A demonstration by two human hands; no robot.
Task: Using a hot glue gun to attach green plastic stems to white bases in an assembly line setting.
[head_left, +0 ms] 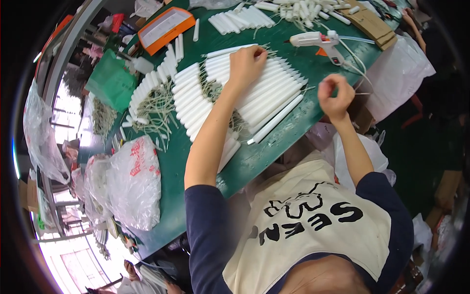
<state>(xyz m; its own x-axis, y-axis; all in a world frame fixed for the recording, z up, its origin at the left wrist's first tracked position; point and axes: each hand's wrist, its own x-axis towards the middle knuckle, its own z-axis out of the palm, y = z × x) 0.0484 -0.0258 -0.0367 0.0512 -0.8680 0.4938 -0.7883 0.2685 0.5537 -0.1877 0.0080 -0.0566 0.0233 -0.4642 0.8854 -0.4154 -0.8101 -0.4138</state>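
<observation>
A long row of white plastic tubes lies side by side on the green table, with thin pale wires sticking out between the rows. My left hand rests on top of the tubes, fingers curled down onto them and the wires at the far end. My right hand hovers past the table's near edge, fingers pinched together, seemingly on a thin wire that is too small to make out. A white hot-glue gun lies on the table just beyond my right hand.
More white tubes lie in groups at the far side, beside an orange tray. A curved row of tubes with wires, a green bag and clear plastic bags sit at left. Cardboard lies at far right.
</observation>
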